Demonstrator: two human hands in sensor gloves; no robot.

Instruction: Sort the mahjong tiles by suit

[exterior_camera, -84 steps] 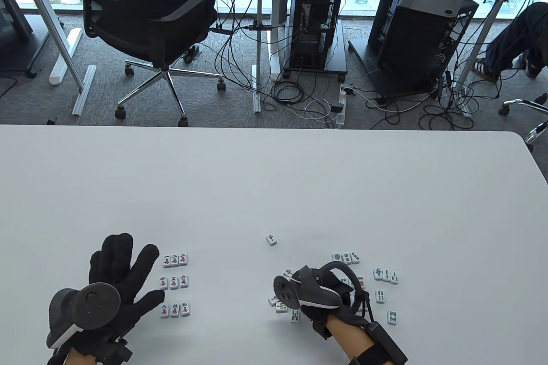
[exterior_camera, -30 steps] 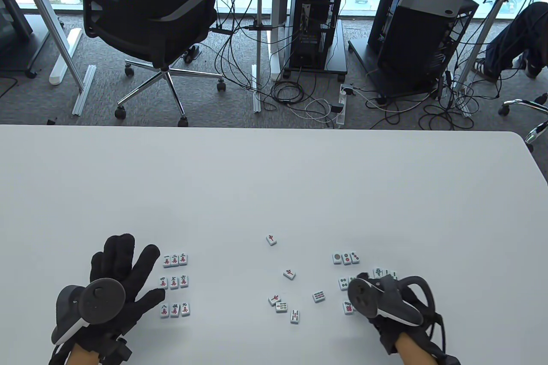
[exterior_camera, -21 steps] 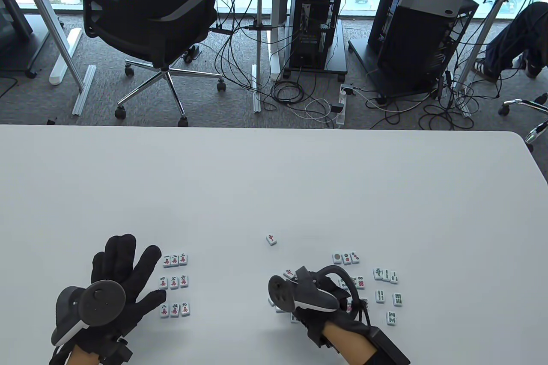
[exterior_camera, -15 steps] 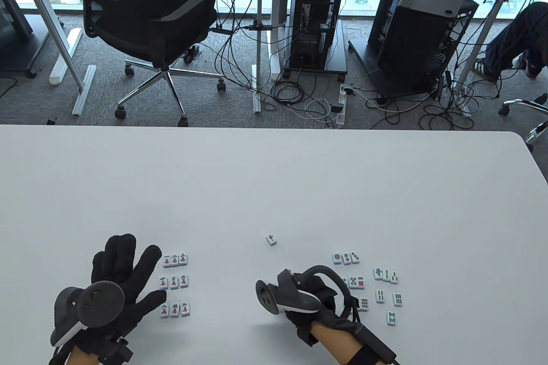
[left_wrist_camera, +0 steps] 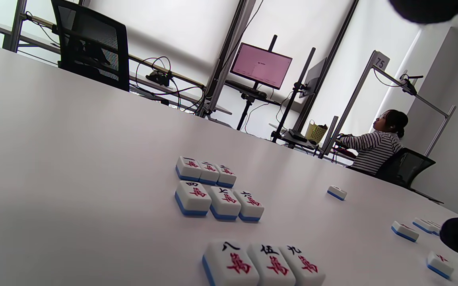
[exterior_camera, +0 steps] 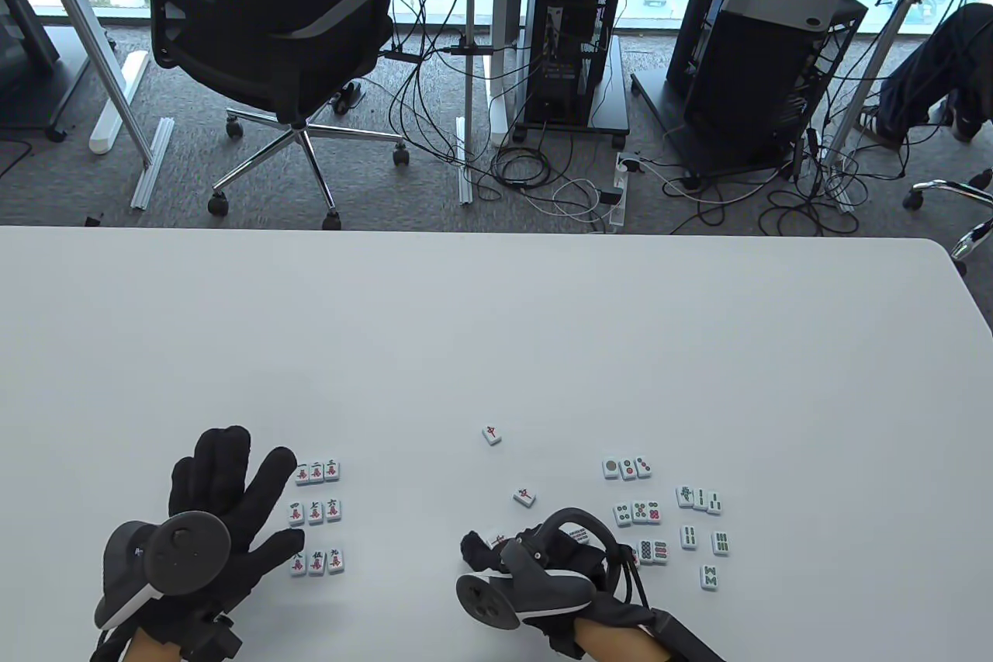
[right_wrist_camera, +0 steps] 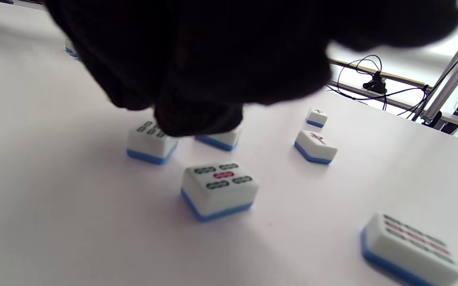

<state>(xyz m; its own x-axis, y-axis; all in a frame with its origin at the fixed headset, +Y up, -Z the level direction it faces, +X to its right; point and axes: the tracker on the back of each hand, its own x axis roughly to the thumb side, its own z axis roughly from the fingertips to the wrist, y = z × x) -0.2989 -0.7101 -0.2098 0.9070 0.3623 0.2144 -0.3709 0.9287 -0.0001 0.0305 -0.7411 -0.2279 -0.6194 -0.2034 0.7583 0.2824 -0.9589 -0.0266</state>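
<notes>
Black office chair [exterior_camera: 264, 41] — cables [exterior_camera: 558, 181] — computer towers [exterior_camera: 570, 49].

Beyond the white table [exterior_camera: 496, 320] lay grey carpet [exterior_camera: 70, 173] strewn with cables [exterior_camera: 543, 181]; a black office chair [exterior_camera: 264, 49] and computer towers [exterior_camera: 570, 33] stood by bright windows.

The bench [exterior_camera: 496, 320] was viewed from high above its near edge, facing an office floor beyond. The left wrist view was set low and tilted, skimming the bench past the character tiles [left_wrist_camera: 217, 202], also visible from overhead [exterior_camera: 316, 511]. The right wrist view was held close over scattered tiles [right_wrist_camera: 219, 190].
</notes>
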